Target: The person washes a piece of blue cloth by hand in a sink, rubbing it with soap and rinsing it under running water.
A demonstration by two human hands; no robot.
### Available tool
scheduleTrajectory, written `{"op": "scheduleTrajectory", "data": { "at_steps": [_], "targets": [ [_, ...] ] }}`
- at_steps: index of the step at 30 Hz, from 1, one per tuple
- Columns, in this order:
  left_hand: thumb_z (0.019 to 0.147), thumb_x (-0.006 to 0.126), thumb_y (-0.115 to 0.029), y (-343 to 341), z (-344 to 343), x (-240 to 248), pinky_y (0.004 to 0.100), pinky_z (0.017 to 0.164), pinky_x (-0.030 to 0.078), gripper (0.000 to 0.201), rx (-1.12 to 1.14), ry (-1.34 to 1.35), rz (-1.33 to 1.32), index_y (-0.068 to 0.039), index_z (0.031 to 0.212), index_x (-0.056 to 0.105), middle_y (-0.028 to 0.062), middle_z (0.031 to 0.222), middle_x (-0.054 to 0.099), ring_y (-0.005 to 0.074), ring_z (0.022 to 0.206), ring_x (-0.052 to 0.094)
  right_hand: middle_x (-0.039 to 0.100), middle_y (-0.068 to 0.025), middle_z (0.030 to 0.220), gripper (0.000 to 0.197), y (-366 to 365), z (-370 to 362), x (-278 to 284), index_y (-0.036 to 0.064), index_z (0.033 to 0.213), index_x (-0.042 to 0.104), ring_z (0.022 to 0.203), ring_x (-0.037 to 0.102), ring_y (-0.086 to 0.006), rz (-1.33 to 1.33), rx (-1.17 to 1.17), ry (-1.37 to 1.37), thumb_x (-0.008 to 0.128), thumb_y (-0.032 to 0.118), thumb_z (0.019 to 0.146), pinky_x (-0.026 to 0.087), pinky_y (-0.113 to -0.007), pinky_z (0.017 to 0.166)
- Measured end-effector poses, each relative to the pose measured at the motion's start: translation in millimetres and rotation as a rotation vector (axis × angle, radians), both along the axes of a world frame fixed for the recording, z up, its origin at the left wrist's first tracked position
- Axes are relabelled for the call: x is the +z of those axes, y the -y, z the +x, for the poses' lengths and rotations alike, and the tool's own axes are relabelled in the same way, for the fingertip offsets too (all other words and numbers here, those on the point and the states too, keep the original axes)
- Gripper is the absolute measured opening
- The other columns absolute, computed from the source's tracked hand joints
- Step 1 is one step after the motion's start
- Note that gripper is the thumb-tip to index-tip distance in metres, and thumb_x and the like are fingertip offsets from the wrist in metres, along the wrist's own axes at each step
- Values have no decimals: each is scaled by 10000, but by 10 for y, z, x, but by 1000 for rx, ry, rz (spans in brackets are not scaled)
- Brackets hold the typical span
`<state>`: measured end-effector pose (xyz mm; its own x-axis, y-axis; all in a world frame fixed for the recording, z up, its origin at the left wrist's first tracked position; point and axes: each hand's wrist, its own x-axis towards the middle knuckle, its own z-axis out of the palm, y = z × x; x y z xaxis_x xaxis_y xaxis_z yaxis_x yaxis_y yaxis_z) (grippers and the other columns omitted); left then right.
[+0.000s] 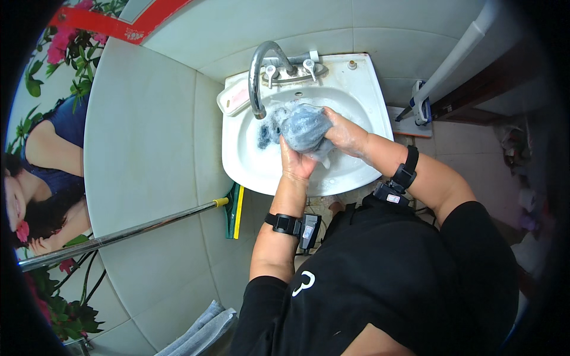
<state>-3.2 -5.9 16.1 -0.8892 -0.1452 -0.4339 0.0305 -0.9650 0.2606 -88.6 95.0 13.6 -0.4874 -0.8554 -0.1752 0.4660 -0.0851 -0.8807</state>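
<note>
A soapy blue-grey cloth [305,127] is bunched up over the basin of the white sink [240,160]. My left hand [297,161] supports it from the near left side, closed on its lower part. From the right, my right hand [346,134] grips the cloth, its fingers partly covered by wet fabric and lather. White suds cling to the cloth and to both hands. More dark blue fabric [264,137] lies in the foam at the left of the basin. The curved chrome faucet [256,77] arches above, its spout close to the cloth's left side.
Two white tap handles [271,73] flank the faucet base. A soap dish [234,101] sits on the sink's left rim. A green and yellow squeegee [234,210] on a metal pole leans at the left. Beyond the sink's right edge stands a white-handled mop [421,110]. A grey towel [205,329] hangs lower left.
</note>
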Motion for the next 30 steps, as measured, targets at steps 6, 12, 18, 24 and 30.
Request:
{"op": "scheduleTrajectory", "data": {
  "at_steps": [6, 12, 18, 24, 30],
  "targets": [
    [824, 323, -261, 78, 7, -57, 391, 819, 416, 356, 137, 154, -106, -39, 1055, 478, 106, 1034, 527, 246, 951, 512, 150, -208, 1302, 920, -86, 113, 257, 152, 1293, 116, 1179, 266, -355, 123, -79, -958, 701, 177, 582, 289, -354, 955],
    [784, 455, -237, 3, -1, -24, 309, 677, 453, 330, 305, 435, -343, 25, 981, 494, 105, 908, 546, 212, 811, 547, 438, -199, 1122, 473, 49, 118, -39, 41, 1141, 385, 994, 470, -292, 338, -118, -1125, 566, 245, 755, 394, -355, 804],
    [748, 497, -127, 118, 17, -187, 286, 681, 433, 269, 340, 418, -703, 57, 944, 489, 115, 882, 525, 201, 781, 523, 494, -227, 1041, 601, 301, 147, -336, -34, 1229, 257, 850, 540, -331, 435, -92, -289, 472, 345, 815, 450, -323, 735],
    [698, 505, -91, 501, 170, -452, 295, 784, 367, 315, 213, 478, -1179, 63, 971, 472, 141, 913, 512, 231, 837, 481, 481, -218, 1024, 679, 340, 104, -257, -21, 1194, 321, 780, 561, -295, 583, 211, -334, 433, 509, 785, 488, -334, 560],
    [617, 611, -191, 806, 356, -581, 308, 900, 308, 688, -3, 910, -1412, 74, 1164, 289, 230, 1088, 439, 308, 1028, 436, 589, -132, 785, 448, 401, -859, 77, 22, 907, 534, 774, 564, -268, 943, -82, -897, 436, 445, 799, 430, -359, 693]
  ]
}}
